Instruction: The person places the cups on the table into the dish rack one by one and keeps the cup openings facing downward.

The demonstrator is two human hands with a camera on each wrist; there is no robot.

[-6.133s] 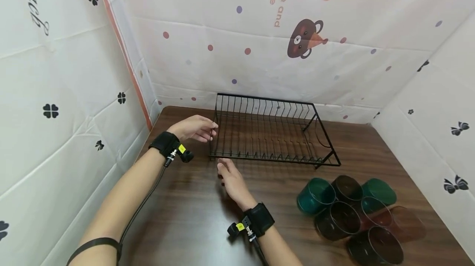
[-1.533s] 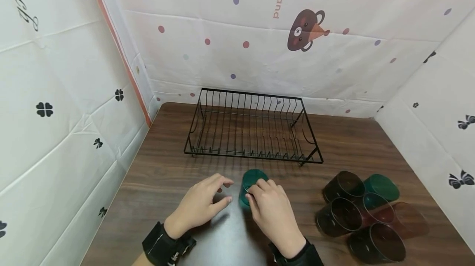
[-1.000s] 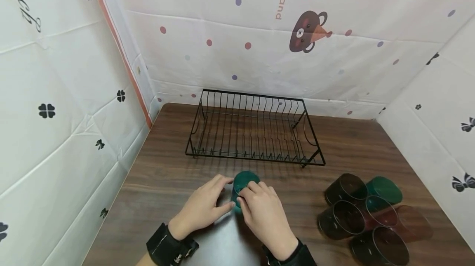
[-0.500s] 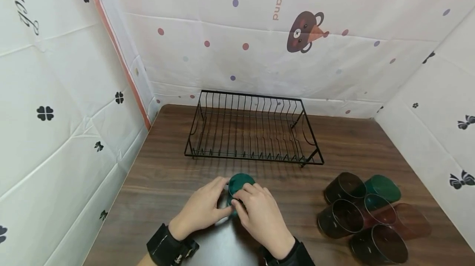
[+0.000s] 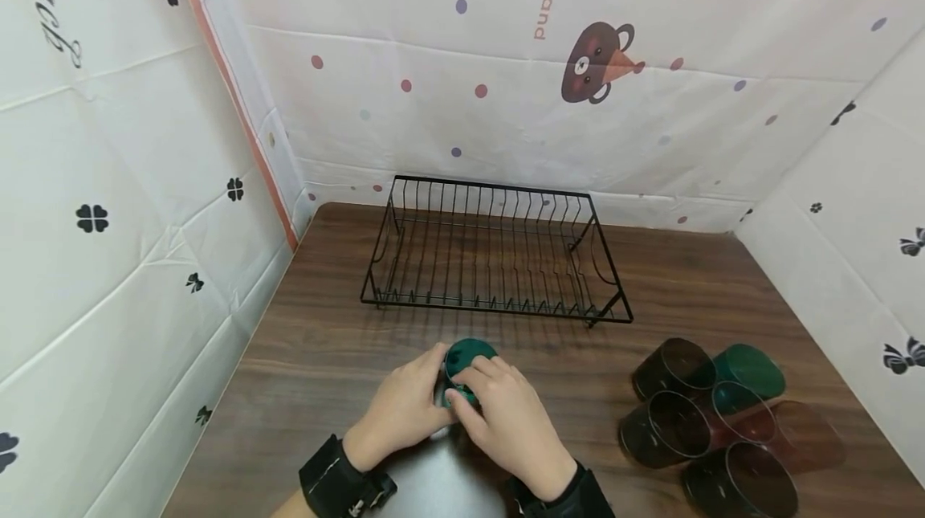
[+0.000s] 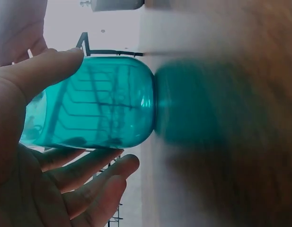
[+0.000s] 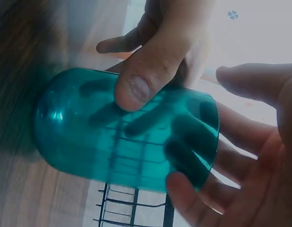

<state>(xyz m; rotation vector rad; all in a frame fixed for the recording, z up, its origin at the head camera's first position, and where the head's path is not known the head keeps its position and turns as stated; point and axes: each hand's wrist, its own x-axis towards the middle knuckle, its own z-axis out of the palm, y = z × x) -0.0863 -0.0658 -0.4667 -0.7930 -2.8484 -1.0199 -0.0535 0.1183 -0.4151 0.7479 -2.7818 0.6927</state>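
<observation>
A teal drinking glass point(image 5: 470, 353) stands upright on the table, in front of the rack. My left hand point(image 5: 405, 401) grips its side; in the left wrist view the thumb point(image 6: 65, 64) lies on one side of the glass and the fingers on the other. My right hand point(image 5: 513, 426) is at the glass's near right side. In the right wrist view the right thumb point(image 7: 250, 80) stands apart from the glass, while other fingers touch or lie behind the wall near its rim. Some right fingertips are hidden by the glass.
A black wire dish rack point(image 5: 499, 253) stands behind the hands, near the patterned back wall. At the right is a cluster of several glasses: a green one point(image 5: 755, 369), a reddish one point(image 5: 809, 438) and dark ones point(image 5: 658, 434). White patterned sheets enclose the table point(image 5: 303, 325).
The right hand has brought the teal glass from the cluster to the left, in front of the rack. The left hand has closed around it. The rack was shifted slightly left earlier.
</observation>
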